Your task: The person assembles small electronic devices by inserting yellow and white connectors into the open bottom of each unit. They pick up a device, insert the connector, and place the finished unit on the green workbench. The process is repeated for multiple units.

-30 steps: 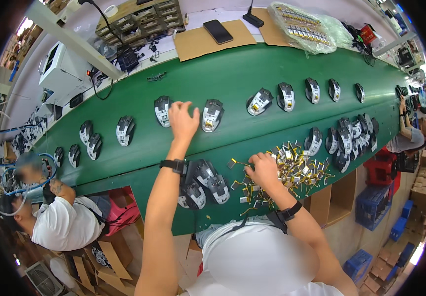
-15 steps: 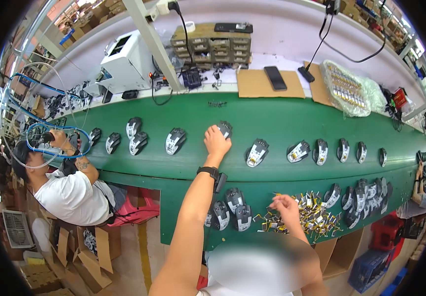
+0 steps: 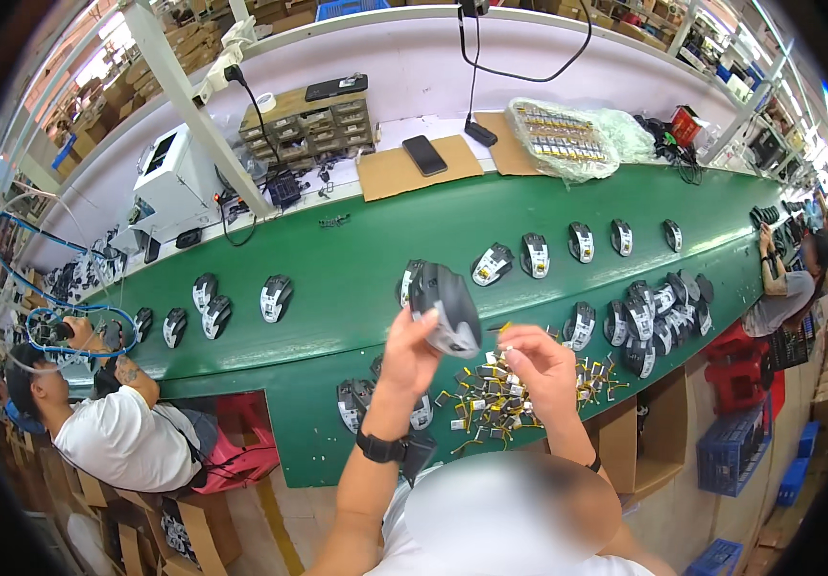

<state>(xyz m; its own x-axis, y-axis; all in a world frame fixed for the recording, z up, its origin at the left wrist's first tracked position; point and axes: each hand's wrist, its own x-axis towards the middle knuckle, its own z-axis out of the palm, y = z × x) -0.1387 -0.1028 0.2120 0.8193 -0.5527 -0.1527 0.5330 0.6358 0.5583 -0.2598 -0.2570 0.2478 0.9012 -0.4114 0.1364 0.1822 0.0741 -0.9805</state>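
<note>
A long green belt (image 3: pixel 356 278) carries everything in front of me. Right under my fingers (image 3: pixel 529 360) lies a heap of small batteries with wires (image 3: pixel 491 403). Beyond my fingertips a row of grey and white mouse shells (image 3: pixel 577 242) sits spaced along the belt. To the right of my fingers more shells (image 3: pixel 654 317) crowd together; a few lie left (image 3: pixel 212 312).
</note>
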